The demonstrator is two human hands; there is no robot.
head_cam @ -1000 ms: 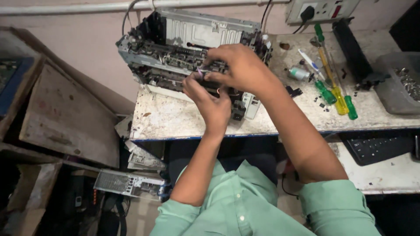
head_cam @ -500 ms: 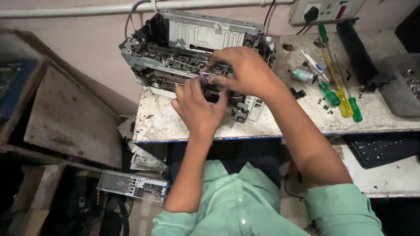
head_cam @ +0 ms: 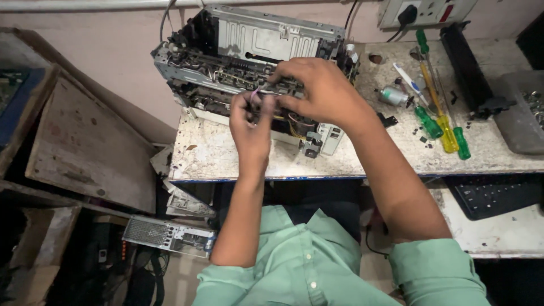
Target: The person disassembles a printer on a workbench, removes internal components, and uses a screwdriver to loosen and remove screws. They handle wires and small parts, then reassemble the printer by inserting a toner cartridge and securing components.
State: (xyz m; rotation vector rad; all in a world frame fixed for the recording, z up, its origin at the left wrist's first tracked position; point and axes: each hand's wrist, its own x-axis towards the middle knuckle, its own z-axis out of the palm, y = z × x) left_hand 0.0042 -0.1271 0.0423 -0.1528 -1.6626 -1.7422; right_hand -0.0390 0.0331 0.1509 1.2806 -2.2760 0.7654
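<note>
One stained white workbench carries one stripped-down printer chassis at its back edge against the wall, with one black keyboard on a lower shelf cut off at the right, three screwdrivers (two green-handled, one yellow) lying together right of the chassis, and one small silver motor beside them. Both hands meet at the chassis front: the right hand has its fingers curled down onto the mechanism, while the left hand pinches a thin purple-tinted wire between its fingertips. What the right hand grips is hidden under its own fingers, so I cannot tell whether it holds a part, and the wire's far end is lost among the chassis parts.
</note>
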